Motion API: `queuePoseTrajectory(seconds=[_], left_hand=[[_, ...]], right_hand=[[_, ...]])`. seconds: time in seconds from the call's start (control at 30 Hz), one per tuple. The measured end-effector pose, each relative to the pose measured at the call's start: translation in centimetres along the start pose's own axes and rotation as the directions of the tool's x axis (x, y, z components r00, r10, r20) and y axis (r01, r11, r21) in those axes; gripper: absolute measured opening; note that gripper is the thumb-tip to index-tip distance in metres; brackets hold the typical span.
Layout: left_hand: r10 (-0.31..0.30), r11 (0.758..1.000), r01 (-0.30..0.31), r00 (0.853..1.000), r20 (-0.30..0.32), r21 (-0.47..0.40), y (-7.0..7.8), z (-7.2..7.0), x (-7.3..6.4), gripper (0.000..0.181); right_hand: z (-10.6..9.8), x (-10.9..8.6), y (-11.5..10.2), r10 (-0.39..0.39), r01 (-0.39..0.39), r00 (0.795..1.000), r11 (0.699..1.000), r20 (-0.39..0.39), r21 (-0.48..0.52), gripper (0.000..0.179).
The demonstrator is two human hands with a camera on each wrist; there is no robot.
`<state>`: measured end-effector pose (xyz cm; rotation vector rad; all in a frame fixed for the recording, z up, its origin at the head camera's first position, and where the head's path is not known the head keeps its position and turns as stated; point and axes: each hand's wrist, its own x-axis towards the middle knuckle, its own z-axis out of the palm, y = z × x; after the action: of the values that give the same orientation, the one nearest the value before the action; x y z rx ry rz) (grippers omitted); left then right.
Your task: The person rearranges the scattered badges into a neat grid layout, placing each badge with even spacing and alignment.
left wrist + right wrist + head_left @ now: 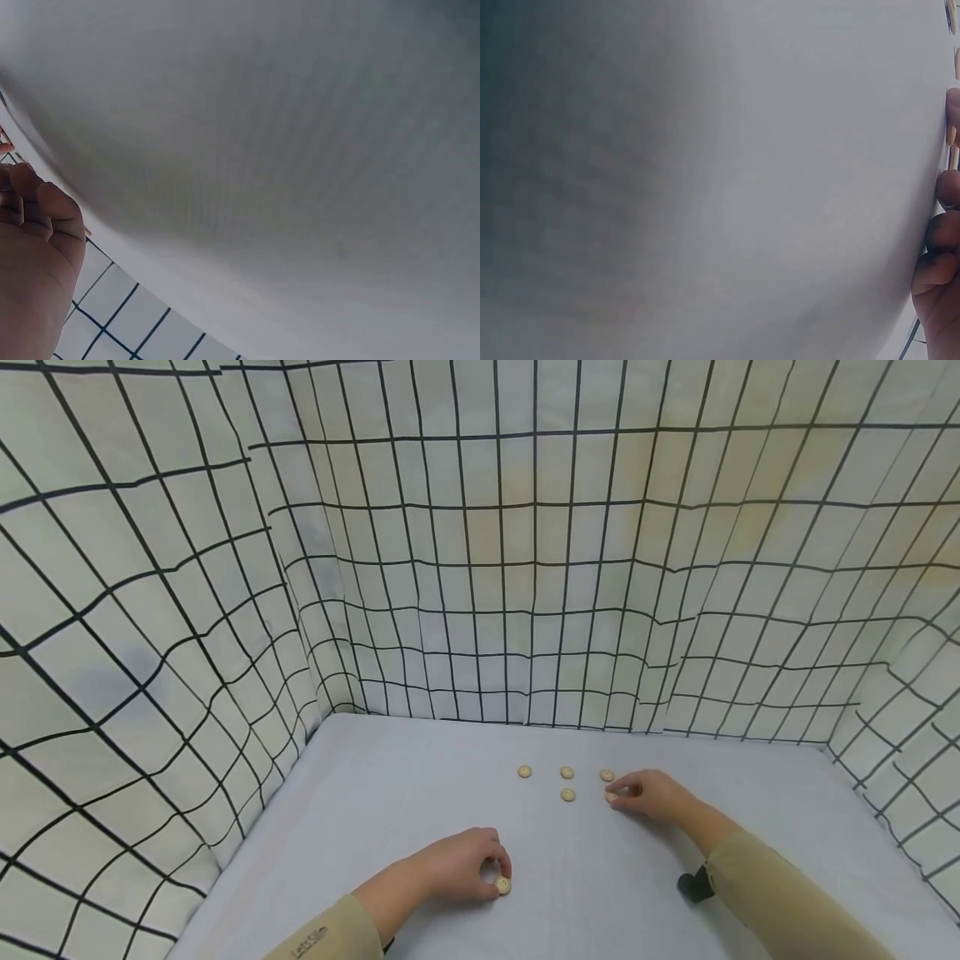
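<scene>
In the head view my left hand [463,864], low and near the middle, pinches a small round beige disc with dark specks [503,886] between thumb and fingertips. Farther back on the right, thumb and fingers of my right hand [651,795] pinch another beige disc [611,797], partly covered by the fingertips. Just behind that one lies a third disc [607,775]. The left wrist view catches the left hand [37,255] at its edge, fingers curled, its disc out of sight. At the right wrist view's border the right hand [941,262] is partly visible.
Left of the right hand, more beige discs lie apart on the white tabletop: a back-row disc [525,772], its neighbour [567,772], and one in front [567,795]. White cloth walls with a black grid [495,568] enclose the table. A black piece [696,886] sits at the right cuff.
</scene>
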<state>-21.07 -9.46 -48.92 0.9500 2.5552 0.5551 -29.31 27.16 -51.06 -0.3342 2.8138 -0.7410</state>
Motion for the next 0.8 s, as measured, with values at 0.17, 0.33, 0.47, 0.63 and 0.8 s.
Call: queuePoseTrajectory(seconds=[0.17, 0.33, 0.47, 0.63, 0.8], left_hand=[[-0.014, 0.999, 0.013, 0.999, -0.035, -0.042, -0.4, -0.3, 0.3, 0.015], [-0.028, 0.997, 0.022, 0.996, -0.083, -0.076, -0.9, -0.7, 0.6, 0.015], [-0.041, 0.996, 0.032, 0.993, -0.108, -0.083, -1.5, -1.0, 1.1, 0.016], [-0.049, 0.995, 0.035, 0.988, -0.149, -0.094, -2.2, -1.6, 1.9, 0.017], [-0.076, 0.993, 0.057, 0.981, -0.177, -0.108, -2.9, -2.1, 2.9, 0.017]], right_hand=[[0.0, 0.0, 0.1, -0.007, 0.007, 1.000, 1.000, 0.007, -0.004, 0.029], [0.0, -0.1, -0.1, 0.011, -0.011, 1.000, 1.000, 0.003, -0.002, 0.029], [-0.1, -0.2, -0.4, 0.014, -0.014, 1.000, 1.000, 0.004, 0.011, 0.030], [0.0, 0.0, -0.3, 0.040, -0.041, 0.999, 0.998, 0.016, 0.037, 0.031], [0.0, 0.1, -0.1, 0.053, -0.054, 0.998, 0.997, 0.021, 0.046, 0.031]])
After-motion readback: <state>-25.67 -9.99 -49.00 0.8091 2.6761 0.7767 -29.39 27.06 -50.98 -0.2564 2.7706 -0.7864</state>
